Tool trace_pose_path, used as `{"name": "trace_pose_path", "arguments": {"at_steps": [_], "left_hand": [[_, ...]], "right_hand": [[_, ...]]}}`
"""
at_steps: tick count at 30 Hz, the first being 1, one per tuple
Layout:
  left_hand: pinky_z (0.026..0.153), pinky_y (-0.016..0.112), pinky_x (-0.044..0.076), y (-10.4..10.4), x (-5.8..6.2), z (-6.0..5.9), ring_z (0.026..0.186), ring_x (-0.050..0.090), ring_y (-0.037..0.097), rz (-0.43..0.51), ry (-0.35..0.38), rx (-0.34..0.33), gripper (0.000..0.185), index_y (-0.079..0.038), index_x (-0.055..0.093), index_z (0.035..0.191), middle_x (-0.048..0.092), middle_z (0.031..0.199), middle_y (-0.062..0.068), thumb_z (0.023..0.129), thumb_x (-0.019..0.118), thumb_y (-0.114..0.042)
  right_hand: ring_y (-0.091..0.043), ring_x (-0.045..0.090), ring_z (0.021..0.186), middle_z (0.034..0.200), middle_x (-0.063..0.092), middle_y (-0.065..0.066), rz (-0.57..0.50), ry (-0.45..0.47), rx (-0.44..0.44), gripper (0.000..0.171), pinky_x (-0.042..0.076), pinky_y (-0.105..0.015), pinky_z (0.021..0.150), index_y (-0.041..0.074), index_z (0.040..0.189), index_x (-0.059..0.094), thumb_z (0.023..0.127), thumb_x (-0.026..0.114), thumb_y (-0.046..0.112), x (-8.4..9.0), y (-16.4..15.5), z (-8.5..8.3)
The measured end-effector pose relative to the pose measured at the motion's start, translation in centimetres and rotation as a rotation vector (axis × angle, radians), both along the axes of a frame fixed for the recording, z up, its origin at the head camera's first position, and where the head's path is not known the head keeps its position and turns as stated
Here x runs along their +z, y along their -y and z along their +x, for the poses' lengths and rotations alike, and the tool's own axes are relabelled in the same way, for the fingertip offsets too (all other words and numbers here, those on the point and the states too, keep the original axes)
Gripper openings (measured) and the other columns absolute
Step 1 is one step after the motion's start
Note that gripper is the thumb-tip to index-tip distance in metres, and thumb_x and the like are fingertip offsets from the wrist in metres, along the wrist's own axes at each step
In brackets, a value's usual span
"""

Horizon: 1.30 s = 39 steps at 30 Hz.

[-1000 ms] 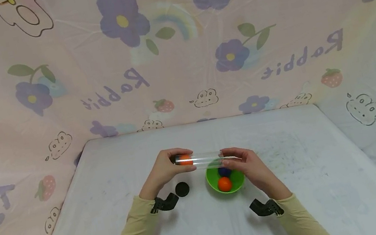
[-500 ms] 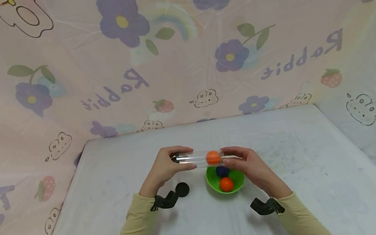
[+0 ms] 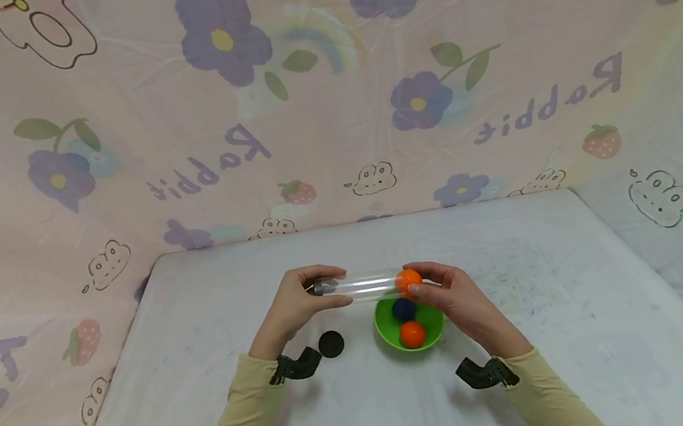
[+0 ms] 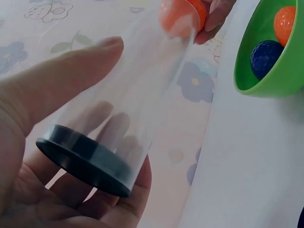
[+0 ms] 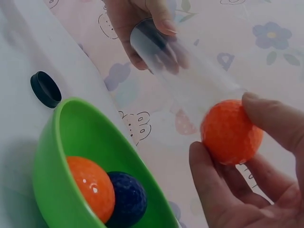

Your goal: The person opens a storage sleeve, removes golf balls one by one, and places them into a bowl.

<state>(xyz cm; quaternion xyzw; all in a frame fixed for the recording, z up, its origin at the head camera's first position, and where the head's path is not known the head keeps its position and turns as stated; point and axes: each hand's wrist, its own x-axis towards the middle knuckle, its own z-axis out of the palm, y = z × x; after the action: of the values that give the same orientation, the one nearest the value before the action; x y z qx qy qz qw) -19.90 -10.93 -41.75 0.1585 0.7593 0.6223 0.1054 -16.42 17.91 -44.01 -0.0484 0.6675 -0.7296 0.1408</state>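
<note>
A clear plastic tube (image 3: pixel 364 287) is held level above the table, and my left hand (image 3: pixel 327 288) grips its end closed by a black cap (image 4: pixel 85 159). At the tube's open right end, my right hand (image 3: pixel 421 284) pinches an orange ball (image 3: pixel 408 279) between thumb and fingers; the right wrist view shows this ball (image 5: pixel 231 130) just at the tube's mouth. Right below stands a green bowl (image 3: pixel 386 331) holding a blue ball (image 3: pixel 403 308) and a second orange ball (image 3: pixel 412 334).
A loose black cap (image 3: pixel 331 343) lies on the white table (image 3: pixel 208 389) left of the bowl, under my left wrist. Flower-printed sheeting (image 3: pixel 321 95) walls in the back and both sides of the table.
The orange ball has travelled through the tube from the capped left end to the open right end, where my right fingers now hold it. The tube has risen slightly.
</note>
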Motion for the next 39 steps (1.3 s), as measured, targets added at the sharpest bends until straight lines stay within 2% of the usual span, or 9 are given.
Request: {"name": "trace_pose_path", "arguments": {"at_steps": [6, 11, 15, 18, 23, 26, 35, 39], "left_hand": [[0.084, 0.034, 0.051, 1.3, -0.3, 0.2, 0.105, 0.058, 0.026, 0.017, 0.011, 0.033, 0.043, -0.014, 0.072, 0.110, 0.065, 0.115, 0.008, 0.070, 0.087, -0.020], [0.084, 0.034, 0.051, 2.1, -0.5, 0.2, 0.106, 0.057, 0.030, 0.024, 0.018, 0.050, 0.049, -0.008, 0.069, 0.115, 0.063, 0.117, 0.008, 0.071, 0.086, -0.020], [0.082, 0.032, 0.049, 2.5, -0.8, 0.3, 0.104, 0.055, 0.028, 0.022, 0.037, 0.058, 0.049, -0.007, 0.068, 0.117, 0.062, 0.121, 0.007, 0.072, 0.086, -0.019], [0.081, 0.031, 0.049, 2.6, -0.1, 0.8, 0.103, 0.055, 0.027, 0.028, 0.058, 0.052, 0.049, -0.004, 0.067, 0.119, 0.060, 0.124, 0.008, 0.074, 0.084, -0.015], [0.077, 0.029, 0.050, 2.7, 0.3, 1.2, 0.103, 0.054, 0.028, 0.031, 0.062, 0.042, 0.048, 0.001, 0.064, 0.120, 0.059, 0.125, 0.012, 0.077, 0.081, -0.010], [0.075, 0.028, 0.049, 2.9, -0.8, 0.6, 0.104, 0.054, 0.028, 0.037, 0.053, 0.049, 0.049, -0.001, 0.065, 0.121, 0.060, 0.125, 0.010, 0.076, 0.082, -0.013], [0.075, 0.029, 0.050, 2.7, -1.2, 0.6, 0.101, 0.055, 0.026, 0.037, 0.034, 0.059, 0.048, -0.008, 0.069, 0.115, 0.063, 0.119, 0.005, 0.073, 0.085, -0.021], [0.075, 0.030, 0.050, 2.6, -1.2, 0.6, 0.100, 0.056, 0.026, 0.040, 0.027, 0.057, 0.047, -0.009, 0.069, 0.114, 0.063, 0.118, 0.004, 0.072, 0.086, -0.021]], "right_hand": [[-0.023, 0.057, 0.111, 0.128, 0.056, -0.014, 0.034, -0.018, -0.013, 0.053, 0.047, -0.029, 0.092, 0.004, 0.133, 0.053, 0.087, 0.073, 0.020, -0.1, 0.0, 0.0], [-0.023, 0.059, 0.110, 0.123, 0.060, -0.014, 0.035, -0.002, -0.023, 0.055, 0.047, -0.030, 0.092, 0.003, 0.129, 0.055, 0.082, 0.077, 0.017, -0.1, 0.5, 0.1], [-0.023, 0.061, 0.108, 0.122, 0.059, -0.014, 0.074, -0.015, -0.008, 0.053, 0.047, -0.031, 0.093, 0.004, 0.126, 0.056, 0.080, 0.079, 0.016, -0.3, 0.9, 0.2], [-0.023, 0.061, 0.107, 0.122, 0.059, -0.013, 0.116, -0.031, 0.003, 0.050, 0.047, -0.034, 0.093, 0.005, 0.124, 0.058, 0.080, 0.079, 0.016, -0.5, 1.1, 0.2], [-0.025, 0.061, 0.107, 0.119, 0.061, -0.014, 0.161, -0.090, 0.047, 0.049, 0.050, -0.036, 0.087, 0.004, 0.122, 0.060, 0.079, 0.080, 0.014, -1.1, 1.6, 0.3], [-0.026, 0.061, 0.105, 0.118, 0.063, -0.014, 0.187, -0.134, 0.078, 0.048, 0.052, -0.036, 0.084, 0.004, 0.121, 0.061, 0.078, 0.080, 0.014, -1.4, 1.8, 0.4], [-0.024, 0.064, 0.099, 0.115, 0.064, -0.012, 0.311, -0.245, 0.127, 0.044, 0.051, -0.035, 0.086, 0.003, 0.119, 0.062, 0.080, 0.079, 0.016, -2.0, 2.4, 0.5], [-0.024, 0.064, 0.097, 0.114, 0.064, -0.010, 0.372, -0.262, 0.136, 0.043, 0.051, -0.040, 0.087, 0.004, 0.119, 0.063, 0.080, 0.079, 0.011, -2.1, 2.6, 0.5]]}}
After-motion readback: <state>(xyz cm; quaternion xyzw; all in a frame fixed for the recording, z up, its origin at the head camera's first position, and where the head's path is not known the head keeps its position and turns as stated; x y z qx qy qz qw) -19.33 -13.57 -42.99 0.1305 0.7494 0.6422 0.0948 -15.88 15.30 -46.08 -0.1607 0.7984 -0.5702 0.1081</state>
